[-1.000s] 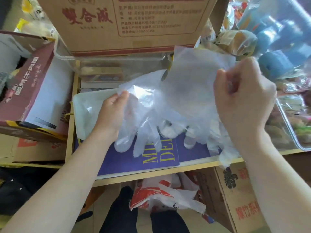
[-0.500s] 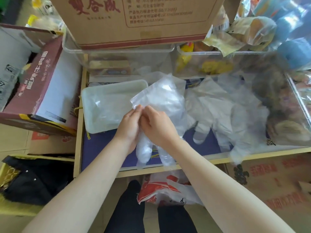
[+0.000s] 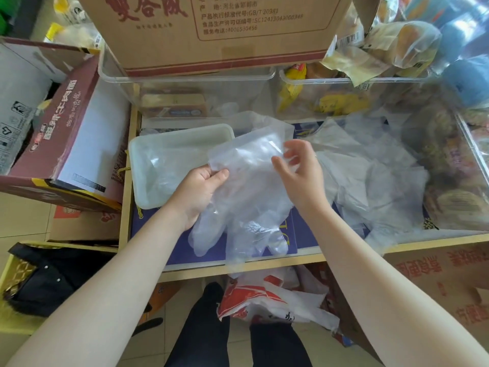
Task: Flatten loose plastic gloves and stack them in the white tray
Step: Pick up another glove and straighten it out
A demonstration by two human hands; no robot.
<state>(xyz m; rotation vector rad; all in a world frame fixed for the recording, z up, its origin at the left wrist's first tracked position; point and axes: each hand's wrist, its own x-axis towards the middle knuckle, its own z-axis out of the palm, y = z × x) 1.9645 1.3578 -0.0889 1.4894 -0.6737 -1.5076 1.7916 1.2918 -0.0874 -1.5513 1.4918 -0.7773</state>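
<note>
I am in the flattening step. My left hand (image 3: 203, 186) pinches the side edge of one thin plastic glove (image 3: 248, 186), thumb on top and fingers curled under it. My right hand (image 3: 299, 170) is at the other side of the same glove with its fingers spread and loosely bent. I cannot tell if the tips pinch the plastic or just touch it, so I call that hand loose and wide.

The glove hangs in the air between my hands, above the blue sheet (image 3: 304, 234) on the shelf. Its cuff end is up near the tray and its finger parts droop down toward me, past the shelf's front edge.

The white tray (image 3: 148, 181) is just beside my left hand, on the left. It is a shallow box shape with round corners. It looks smooth and a little cloudy. I think I see some clear plastic lying in it, but I cannot tell how many gloves.

The glove is see-through, very thin and crinkly, with shiny spots where light hits it. It looks floppy and may slip or fold on itself.

More loose gloves (image 3: 370, 186) lie in a messy pile to the right.

Next, I think I need to pull the glove smooth, then carry it left and lay it flat in the tray. I should go slowly, because a puff of air could flip such light plastic.
</note>
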